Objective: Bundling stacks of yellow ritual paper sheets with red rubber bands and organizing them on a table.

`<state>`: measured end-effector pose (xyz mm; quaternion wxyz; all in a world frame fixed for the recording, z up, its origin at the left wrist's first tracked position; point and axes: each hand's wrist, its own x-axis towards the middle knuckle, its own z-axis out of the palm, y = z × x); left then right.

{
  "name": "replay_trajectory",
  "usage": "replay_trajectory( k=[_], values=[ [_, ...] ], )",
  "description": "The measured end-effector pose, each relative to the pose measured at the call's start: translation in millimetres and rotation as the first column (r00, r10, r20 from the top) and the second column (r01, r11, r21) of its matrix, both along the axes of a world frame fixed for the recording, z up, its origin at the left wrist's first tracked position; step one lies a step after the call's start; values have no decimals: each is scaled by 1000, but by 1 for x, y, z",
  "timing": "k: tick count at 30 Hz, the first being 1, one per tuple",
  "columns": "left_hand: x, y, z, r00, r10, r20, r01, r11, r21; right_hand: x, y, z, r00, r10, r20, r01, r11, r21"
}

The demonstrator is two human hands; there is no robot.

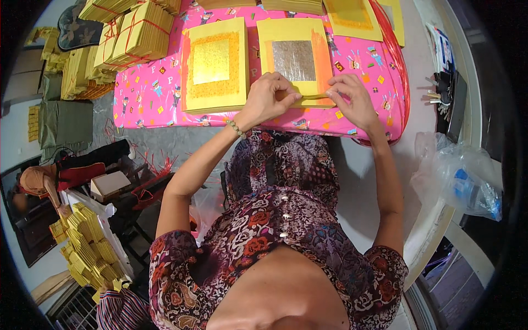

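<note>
My left hand (270, 98) and right hand (355, 101) pinch the near edge of silver-squared joss paper (294, 59), fingertips nearly together. A gold-squared stack (212, 61) lies left.

Pink-covered table (366, 69) over a grey floor (190, 142)

The table spreads beneath the fingers (342, 80), its shiny pink covering printed with small figures. The grey floor shows past the table's edge, to their left. Far left of the fingers stands a pale wall (16, 124); up and left, beyond the table, is a dark flower-patterned panel (80, 27), perhaps a chair back. Well apart, to their lower left, is a dark barred grille (71, 308). Right of the fingers runs a pale frame (474, 82), bent by the lens. Light is bright, with a soft shadow below them.
</note>
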<state>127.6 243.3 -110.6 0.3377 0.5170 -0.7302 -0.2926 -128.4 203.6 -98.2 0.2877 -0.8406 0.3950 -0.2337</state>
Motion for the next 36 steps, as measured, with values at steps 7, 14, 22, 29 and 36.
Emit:
replay_trajectory(
  k=[7,14,22,29,36],
  values=[
    [-2,4,12,952,-61,300,123,974,-192,7,2,-2,988,-77,-134,21,926,-376],
    [4,-14,23,922,-54,384,126,979,-163,15,-5,21,991,14,-130,-50,958,-282],
    [-9,-20,47,911,254,325,-2,790,-613,34,-61,37,988,-150,39,151,988,-24],
    [-33,-26,11,917,184,354,-41,926,-374,51,-131,18,984,-171,54,170,985,26],
    [-42,-43,-15,861,261,436,-113,935,-336,62,-170,-7,992,-124,-37,124,992,1]
  ],
)
